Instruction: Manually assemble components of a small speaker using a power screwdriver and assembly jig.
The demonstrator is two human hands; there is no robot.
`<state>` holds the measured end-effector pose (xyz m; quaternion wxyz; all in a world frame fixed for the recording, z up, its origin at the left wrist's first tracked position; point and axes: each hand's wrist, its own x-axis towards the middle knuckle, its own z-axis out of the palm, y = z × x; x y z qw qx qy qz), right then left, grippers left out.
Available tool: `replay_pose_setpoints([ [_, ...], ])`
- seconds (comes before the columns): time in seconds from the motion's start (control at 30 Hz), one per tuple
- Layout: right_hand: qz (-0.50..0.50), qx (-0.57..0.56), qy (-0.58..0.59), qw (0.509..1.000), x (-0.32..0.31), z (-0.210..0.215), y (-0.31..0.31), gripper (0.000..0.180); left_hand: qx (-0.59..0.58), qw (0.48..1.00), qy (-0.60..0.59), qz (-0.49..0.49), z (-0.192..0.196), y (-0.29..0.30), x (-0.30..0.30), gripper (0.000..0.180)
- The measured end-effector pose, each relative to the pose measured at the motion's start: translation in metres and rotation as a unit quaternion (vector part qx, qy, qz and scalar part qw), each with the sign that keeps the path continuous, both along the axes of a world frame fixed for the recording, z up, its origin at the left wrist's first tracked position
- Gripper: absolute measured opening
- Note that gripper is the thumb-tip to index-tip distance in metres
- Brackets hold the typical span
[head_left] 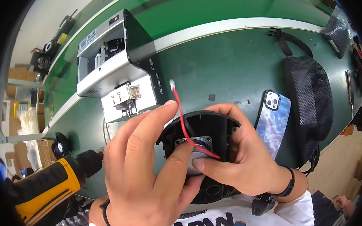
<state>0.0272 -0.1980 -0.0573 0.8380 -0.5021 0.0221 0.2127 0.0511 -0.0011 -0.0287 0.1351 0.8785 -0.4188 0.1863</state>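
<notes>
Both hands, left (145, 172) and right (244, 161), grip a round black plastic housing (213, 127) near the desk's (232, 66) front edge; its silver centre part (195, 148) trails a red wire (181, 113).

At your ten o'clock a grey and black machine (118, 64) sits on the green bench (232, 62), its metal fittings facing you. A white strip (234, 25) runs across the bench behind it. At eight o'clock a yellow and black driver (46, 185) lies near the bench edge, with a small black round part (60, 144) just above it. At three o'clock a phone (273, 122) in a cloud-print case lies camera up, touching a black mesh bag (312, 99) on its right. A small black square (211, 97) lies at twelve o'clock. Cardboard boxes (17, 73) stand at nine o'clock, beyond the bench.
</notes>
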Motion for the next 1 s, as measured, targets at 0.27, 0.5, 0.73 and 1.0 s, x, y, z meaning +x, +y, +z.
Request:
replay_pose_setpoints([
  [0.27,0.009,0.019,0.053,0.998,0.004,0.003,-0.004,0.074,-0.053,0.998,0.044,0.004,-0.006,-0.007,-0.002,0.048],
  [0.5,0.001,0.038,0.059,0.998,0.002,0.004,0.001,0.079,0.001,0.989,0.147,0.031,0.044,-0.028,-0.008,0.048],
  [0.73,-0.008,0.008,-0.002,1.0,-0.004,-0.011,0.009,0.062,-0.117,0.949,0.252,0.15,0.038,-0.03,-0.017,0.051],
  [1.0,-0.013,0.087,0.038,0.995,-0.005,-0.01,0.014,0.062,-0.063,0.984,0.151,0.074,0.06,0.042,-0.045,0.052],
])
